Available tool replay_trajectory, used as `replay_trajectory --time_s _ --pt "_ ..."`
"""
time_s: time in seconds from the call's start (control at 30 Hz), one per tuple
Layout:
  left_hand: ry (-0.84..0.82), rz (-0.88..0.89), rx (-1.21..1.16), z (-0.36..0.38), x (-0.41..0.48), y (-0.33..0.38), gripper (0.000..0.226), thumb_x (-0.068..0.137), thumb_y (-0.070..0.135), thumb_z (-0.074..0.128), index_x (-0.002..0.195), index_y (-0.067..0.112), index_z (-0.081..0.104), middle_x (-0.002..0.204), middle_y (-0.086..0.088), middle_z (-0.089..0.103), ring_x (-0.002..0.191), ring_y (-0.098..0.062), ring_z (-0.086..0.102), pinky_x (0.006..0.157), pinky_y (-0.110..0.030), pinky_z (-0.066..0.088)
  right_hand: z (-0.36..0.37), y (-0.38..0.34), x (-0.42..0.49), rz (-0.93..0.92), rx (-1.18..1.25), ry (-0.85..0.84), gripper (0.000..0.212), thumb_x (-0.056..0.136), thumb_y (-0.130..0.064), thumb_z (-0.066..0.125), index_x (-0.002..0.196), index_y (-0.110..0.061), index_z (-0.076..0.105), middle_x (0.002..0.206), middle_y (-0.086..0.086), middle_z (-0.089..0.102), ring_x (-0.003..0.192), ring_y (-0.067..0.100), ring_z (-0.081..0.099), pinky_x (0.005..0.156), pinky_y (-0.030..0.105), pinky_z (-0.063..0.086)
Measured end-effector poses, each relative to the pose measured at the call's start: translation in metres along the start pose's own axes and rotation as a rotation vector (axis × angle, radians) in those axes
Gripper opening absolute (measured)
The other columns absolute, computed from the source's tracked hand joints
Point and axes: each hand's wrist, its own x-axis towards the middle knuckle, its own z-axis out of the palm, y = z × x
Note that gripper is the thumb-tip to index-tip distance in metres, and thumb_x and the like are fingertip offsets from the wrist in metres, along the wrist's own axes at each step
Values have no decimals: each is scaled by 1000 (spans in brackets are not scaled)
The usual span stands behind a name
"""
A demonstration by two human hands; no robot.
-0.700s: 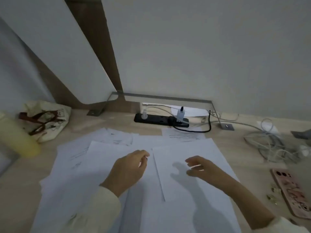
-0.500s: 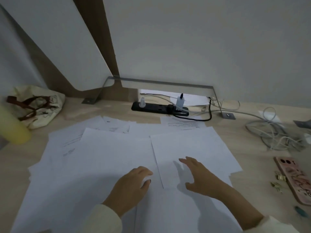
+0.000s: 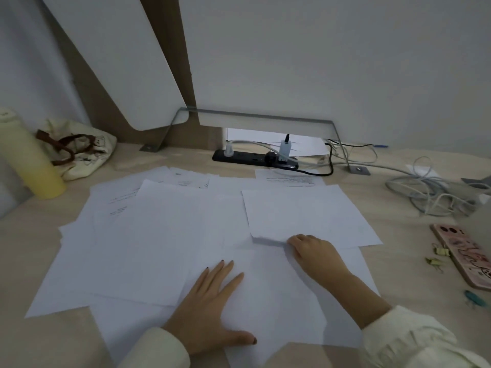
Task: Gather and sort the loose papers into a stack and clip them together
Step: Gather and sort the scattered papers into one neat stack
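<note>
Several loose white papers [image 3: 164, 235] lie spread and overlapping across the wooden desk [image 3: 393, 227]. My left hand [image 3: 212, 306] rests flat, fingers spread, on a near sheet [image 3: 279, 309]. My right hand [image 3: 316, 253] pinches the near edge of the right sheet [image 3: 305, 213], and that edge curls up off the desk. Two yellow binder clips [image 3: 438, 257] and a green clip [image 3: 474, 297] lie at the right, beside a phone.
A pink-cased phone [image 3: 465, 254] lies at the right edge. A black power strip [image 3: 252, 159] with plugs and tangled grey cables [image 3: 430, 192] sit at the back. A yellow bottle [image 3: 29, 160] and a cream pouch [image 3: 77, 150] stand at the left.
My left hand went from curled to flat on the near sheet. My right hand closed on the right sheet's near edge and lifted it slightly. The view tilted downward.
</note>
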Motion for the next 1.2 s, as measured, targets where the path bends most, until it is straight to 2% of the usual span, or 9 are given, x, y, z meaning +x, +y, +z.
replay_trajectory --time_s 0.1,0.3,0.4,0.5,0.7,0.87,1.0,1.07,1.2 --pt "-55 -27 -21 -1 -8 0 117 47 94 31 141 40 -15 141 17 -37 123 10 -42 99 -12 -30 -7 -13 -12 -4 107 89 21 93 -10 38 93 -4 58 84 11 63 68 24 50 47 25 23" --pt "20 -139 -167 2 -16 7 118 46 90 26 133 32 -29 143 22 -25 135 4 -18 110 -14 -10 -18 -52 -64 -76 261 174 20 91 -26 37 72 -20 38 61 -8 40 50 12 38 40 13 16" --pt "80 -157 -455 0 -20 16 109 58 77 46 139 36 -15 143 30 -3 136 6 4 109 -8 5 -16 -59 -81 -75 319 -20 28 96 -38 36 110 -18 49 108 -3 57 92 14 55 70 24 44" --pt "193 -254 -837 -3 -17 20 85 82 35 64 143 33 4 147 17 19 138 -4 21 111 -17 18 -16 -62 -92 -70 295 -171 58 88 -54 43 137 -25 34 150 -9 29 137 11 28 107 23 28" --pt "234 -595 -1278 -27 5 12 46 88 15 60 129 11 38 123 -10 54 104 -23 56 85 -31 46 -12 -65 -100 -94 286 -117 65 87 -56 43 143 -28 26 152 -12 25 141 7 20 105 12 6" --pt "94 -497 -1158 -34 7 27 11 90 8 53 98 8 61 92 -9 64 78 -20 61 74 -33 53 -3 -69 -105 -108 287 -116 62 88 -45 37 145 -31 18 154 -14 18 143 3 11 113 18 -5" --pt "171 -408 -1291 -49 1 39 19 92 13 53 108 7 61 96 -10 66 80 -20 63 55 -23 56 -7 -63 -106 11 393 -7 60 87 -30 38 145 -31 21 151 -14 26 139 6 26 108 12 13" --pt "197 -338 -1369 -56 -2 41 24 92 25 52 108 11 62 103 -11 68 85 -21 68 63 -28 59 -18 -57 -103 117 492 77 57 83 -30 40 139 -34 34 133 -22 39 124 2 41 98 13 31" --pt "366 -289 -1356 -69 -7 38 34 82 54 54 106 31 60 119 2 66 103 -13 65 95 -36 48 -51 -54 -91 264 683 276 28 97 -15 43 111 -38 50 100 -14 62 80 1 56 62 8 39"
